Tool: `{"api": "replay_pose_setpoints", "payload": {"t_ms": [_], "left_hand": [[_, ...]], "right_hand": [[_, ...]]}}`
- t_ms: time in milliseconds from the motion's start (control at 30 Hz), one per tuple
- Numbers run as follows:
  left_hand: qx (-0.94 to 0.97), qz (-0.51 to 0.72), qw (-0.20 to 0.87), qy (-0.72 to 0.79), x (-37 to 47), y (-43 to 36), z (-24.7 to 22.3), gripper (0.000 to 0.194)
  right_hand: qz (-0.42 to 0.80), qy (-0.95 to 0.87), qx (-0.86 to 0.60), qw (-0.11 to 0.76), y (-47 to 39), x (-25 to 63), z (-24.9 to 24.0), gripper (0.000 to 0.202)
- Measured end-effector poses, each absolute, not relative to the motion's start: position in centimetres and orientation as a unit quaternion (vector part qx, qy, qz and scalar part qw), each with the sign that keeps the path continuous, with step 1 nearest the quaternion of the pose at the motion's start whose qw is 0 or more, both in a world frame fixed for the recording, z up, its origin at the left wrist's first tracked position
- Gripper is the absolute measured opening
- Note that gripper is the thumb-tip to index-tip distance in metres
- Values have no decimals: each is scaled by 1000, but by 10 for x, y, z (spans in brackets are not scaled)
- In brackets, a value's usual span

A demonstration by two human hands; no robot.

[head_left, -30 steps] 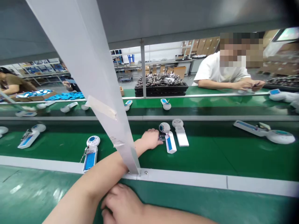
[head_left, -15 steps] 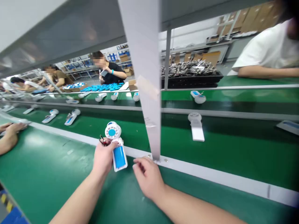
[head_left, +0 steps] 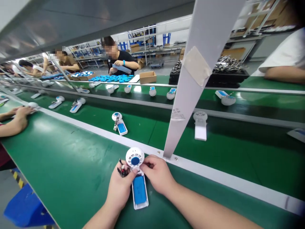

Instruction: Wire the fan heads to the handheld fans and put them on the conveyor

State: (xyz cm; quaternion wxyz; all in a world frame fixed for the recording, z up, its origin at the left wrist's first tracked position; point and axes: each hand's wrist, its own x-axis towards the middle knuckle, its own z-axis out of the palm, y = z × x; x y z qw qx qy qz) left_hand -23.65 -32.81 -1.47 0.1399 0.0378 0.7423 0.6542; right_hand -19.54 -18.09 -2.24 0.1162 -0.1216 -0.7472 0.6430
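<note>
A white handheld fan (head_left: 135,156) with its handle open stands over the green bench, round head away from me. A blue battery (head_left: 139,190) lies in the handle. My left hand (head_left: 120,184) is closed around the neck from the left, thumb across it. A small dark circuit board with wires (head_left: 122,171) sticks out by the left fingers. From the right, my right hand (head_left: 158,173) pinches the fan just below its head, with its fingertips partly hidden behind it. Another opened fan (head_left: 122,126) lies on the belt beyond.
A slanted white post (head_left: 188,92) rises from the bench's white edge strip (head_left: 228,176). More fans lie along the green belts, one of them white side up (head_left: 200,128). At the left edge, another person's hands (head_left: 21,116) rest near the strip. Co-workers sit across, by blue batteries (head_left: 109,78).
My left hand has brought the fan nearer to me and to the right. My right hand has come up and taken hold of its right side. The camera view has shifted.
</note>
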Motion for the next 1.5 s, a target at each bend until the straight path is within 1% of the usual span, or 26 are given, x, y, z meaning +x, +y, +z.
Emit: {"api": "replay_pose_setpoints", "payload": {"t_ms": [100,233,300,400,467,533,600,733,833,1000,1200,1400,1500], "left_hand": [[15,665,121,736,-234,-325,-17,34],[16,634,132,762,-232,-318,-15,32],[34,590,152,792,-234,-316,-11,33],[83,493,160,851,-239,-321,-4,30],[135,417,124,890,-240,-326,0,28],[176,369,82,909,-241,-331,2,26],[182,379,84,903,-241,-334,2,24],[122,475,172,854,-240,-334,0,23],[88,505,203,834,-241,-332,-1,27],[138,474,175,852,-240,-329,0,25],[174,440,157,867,-238,-325,5,18],[177,461,170,853,-237,-327,1,16],[171,416,119,885,-235,-329,-1,17]], "right_hand": [[689,-704,-133,110,-177,-197,-23,6],[657,-728,-100,167,-177,-192,-22,10],[629,-748,-77,196,-178,-189,-22,12],[598,-771,-60,208,-179,-186,-24,13],[585,-782,-50,209,-179,-185,-25,13],[576,-790,-33,209,-180,-185,-25,13],[576,-792,-22,204,-181,-185,-25,14],[589,-787,-55,178,-183,-188,-26,15],[585,-792,-71,162,-183,-189,-24,16],[564,-809,-74,148,-183,-190,-22,15],[509,-844,-32,163,-184,-189,-24,14],[521,-840,-41,148,-183,-189,-26,14],[531,-832,-70,146,-183,-188,-25,15]]}}
